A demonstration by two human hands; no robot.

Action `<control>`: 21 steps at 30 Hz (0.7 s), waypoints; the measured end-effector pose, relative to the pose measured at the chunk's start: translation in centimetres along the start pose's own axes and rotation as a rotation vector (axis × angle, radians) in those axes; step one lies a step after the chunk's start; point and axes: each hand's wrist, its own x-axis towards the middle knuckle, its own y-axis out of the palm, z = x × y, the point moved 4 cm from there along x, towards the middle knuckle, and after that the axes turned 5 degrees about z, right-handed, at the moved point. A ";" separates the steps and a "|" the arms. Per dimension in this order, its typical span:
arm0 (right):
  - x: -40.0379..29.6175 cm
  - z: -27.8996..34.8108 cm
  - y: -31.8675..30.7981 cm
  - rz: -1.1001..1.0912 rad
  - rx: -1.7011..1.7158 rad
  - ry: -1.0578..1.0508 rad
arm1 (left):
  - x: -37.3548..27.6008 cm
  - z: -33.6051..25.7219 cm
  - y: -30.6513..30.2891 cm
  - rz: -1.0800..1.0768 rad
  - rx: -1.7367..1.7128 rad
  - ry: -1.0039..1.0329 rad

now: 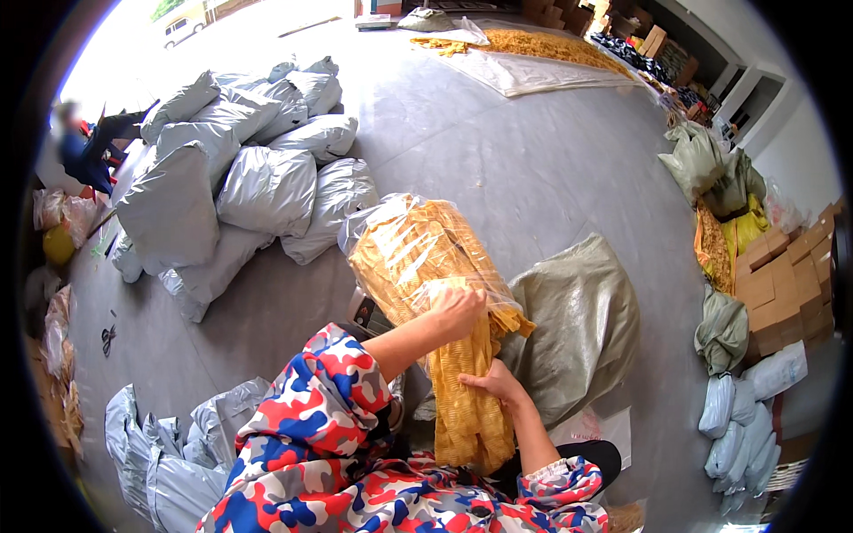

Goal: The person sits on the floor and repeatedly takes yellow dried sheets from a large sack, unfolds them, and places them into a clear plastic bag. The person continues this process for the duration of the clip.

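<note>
A clear plastic bag (413, 246) packed with yellow-orange netting or ribbed fabric strips lies before me, its mouth towards my lap. My left hand (460, 310) is closed on the bag's edge at the mouth. A bundle of yellow strips (466, 400) hangs from there down to my lap, and my right hand (496, 383) holds it from the side, thumb on top. More strips stick out at the bag's right corner. Under the bag shows part of a dark device (366, 313), perhaps a scale.
Stuffed grey plastic bags (266, 186) are piled at upper left, more grey bags (180, 480) at lower left. A green-grey woven sack (580, 320) lies at my right. Scissors (106, 340) lie on the floor. Cardboard boxes (780, 286) line the right side. A person (86, 153) is at far left.
</note>
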 end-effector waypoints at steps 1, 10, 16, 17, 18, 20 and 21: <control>0.2 -0.1 -0.4 0.032 -0.029 -0.001 | 0.4 0.2 1.6 -0.031 0.001 0.038; 3.0 -0.5 -3.2 0.070 0.128 -0.143 | 0.2 -3.2 1.6 -0.064 -0.223 0.124; 3.9 1.9 -2.8 -0.021 -0.326 -0.377 | -0.1 -3.9 2.5 -0.081 -0.261 0.085; 4.3 0.9 -4.0 -0.027 -0.393 -0.395 | -0.2 -4.4 1.8 -0.042 -0.268 0.105; 4.7 0.4 -4.5 -0.029 -0.461 -0.410 | -0.3 -4.6 1.5 -0.005 -0.275 0.121; 5.3 -0.4 -4.8 -0.040 -0.467 -0.410 | -0.2 -4.4 1.2 -0.061 -0.307 0.126; 5.7 -0.4 -4.7 -0.047 -0.471 -0.410 | -0.1 -4.2 0.7 -0.058 -0.313 0.118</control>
